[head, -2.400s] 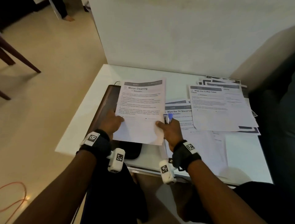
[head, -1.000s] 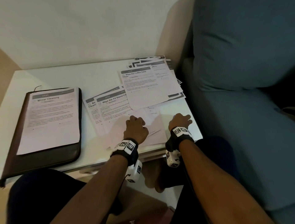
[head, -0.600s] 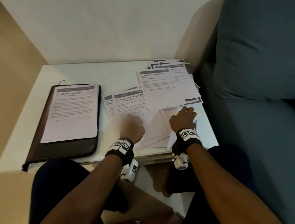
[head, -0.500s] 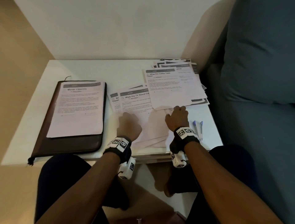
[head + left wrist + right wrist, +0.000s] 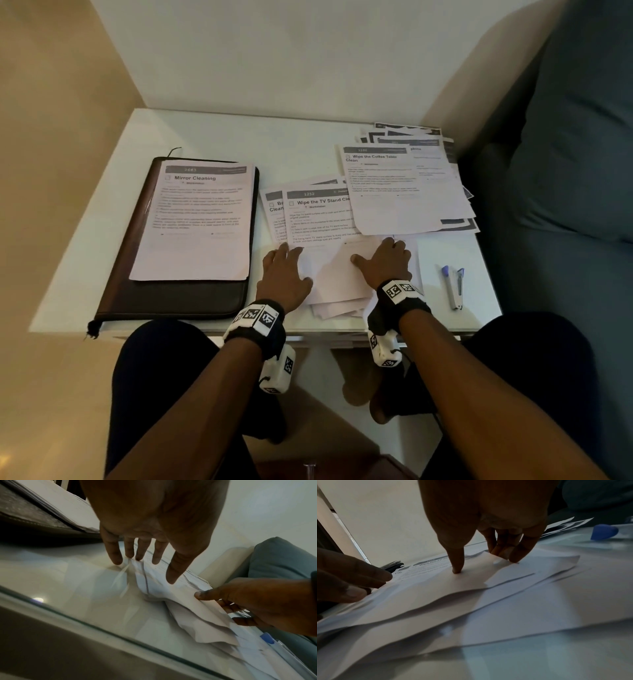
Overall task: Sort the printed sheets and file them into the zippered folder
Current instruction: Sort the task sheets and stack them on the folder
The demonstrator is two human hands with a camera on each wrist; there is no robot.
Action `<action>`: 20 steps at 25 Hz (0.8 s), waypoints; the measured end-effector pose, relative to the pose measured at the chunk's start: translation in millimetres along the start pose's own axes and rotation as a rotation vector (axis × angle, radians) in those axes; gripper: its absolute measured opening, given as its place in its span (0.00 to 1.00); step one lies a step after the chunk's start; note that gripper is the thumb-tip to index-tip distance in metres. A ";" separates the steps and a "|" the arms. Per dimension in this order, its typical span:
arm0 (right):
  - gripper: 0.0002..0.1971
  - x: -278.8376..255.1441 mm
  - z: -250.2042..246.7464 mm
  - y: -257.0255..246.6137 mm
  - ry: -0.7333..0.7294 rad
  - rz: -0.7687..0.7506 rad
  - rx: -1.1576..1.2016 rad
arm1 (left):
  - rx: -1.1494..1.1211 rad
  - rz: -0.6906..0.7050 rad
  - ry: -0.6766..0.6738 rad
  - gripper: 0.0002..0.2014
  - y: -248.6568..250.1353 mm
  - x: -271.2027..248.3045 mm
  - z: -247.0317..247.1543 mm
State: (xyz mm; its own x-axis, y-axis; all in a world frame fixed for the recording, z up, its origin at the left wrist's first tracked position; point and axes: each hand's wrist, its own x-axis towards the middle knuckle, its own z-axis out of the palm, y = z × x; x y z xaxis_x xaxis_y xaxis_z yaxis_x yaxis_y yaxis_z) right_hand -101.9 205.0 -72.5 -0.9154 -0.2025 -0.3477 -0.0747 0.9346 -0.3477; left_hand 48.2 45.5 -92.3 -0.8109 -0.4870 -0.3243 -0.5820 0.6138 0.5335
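The dark brown zippered folder (image 5: 178, 298) lies shut at the table's left, with the "Mirror Cleaning" sheet (image 5: 195, 222) flat on top. Loose printed sheets overlap in the middle, the "Wipe the TV Stand" sheet (image 5: 318, 219) uppermost there. My left hand (image 5: 284, 270) has straight fingers, and their tips (image 5: 118, 559) touch the left edge of that pile. My right hand (image 5: 383, 263) pinches the TV Stand sheet (image 5: 436, 582), thumb (image 5: 457, 569) on top and fingers (image 5: 229, 607) under its raised right edge.
More sheets, topped by "Wipe the Coffee Table" (image 5: 394, 192), fan out at the back right. A blue-capped pen (image 5: 452, 287) lies near the table's right edge. A blue-grey sofa (image 5: 565, 171) stands to the right and a wall (image 5: 274, 51) behind.
The Mirror Cleaning sheet, earlier held in both hands, now lies on the folder. Both hands moved to the loose pile. The pen left my right hand and lies on the table.
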 end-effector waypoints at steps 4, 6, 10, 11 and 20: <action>0.40 -0.5 -1.0 4.7 0.042 -0.047 0.020 | -0.004 -0.008 0.008 0.41 0.2 4.5 -0.4; 0.32 0.2 -0.6 7.9 0.094 -0.101 0.117 | -0.032 -0.010 0.036 0.36 7.4 2.4 -3.3; 0.22 2.7 -2.7 14.8 0.114 -0.124 0.403 | -0.067 -0.004 0.119 0.30 20.6 3.0 -5.1; 0.21 3.1 -4.1 16.4 0.099 -0.119 0.438 | -0.074 -0.014 0.137 0.29 24.5 1.3 -5.3; 0.20 13.5 -16.8 31.8 0.093 -0.129 0.353 | -0.331 -0.128 0.270 0.23 26.8 -3.3 -9.8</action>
State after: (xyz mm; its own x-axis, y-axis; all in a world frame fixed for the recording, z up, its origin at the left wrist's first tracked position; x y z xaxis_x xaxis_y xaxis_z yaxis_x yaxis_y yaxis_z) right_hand -123.3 236.9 -73.6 -0.9405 -0.2694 -0.2070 -0.0657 0.7420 -0.6672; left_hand 35.8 57.4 -69.3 -0.6630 -0.7179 -0.2123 -0.5905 0.3273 0.7377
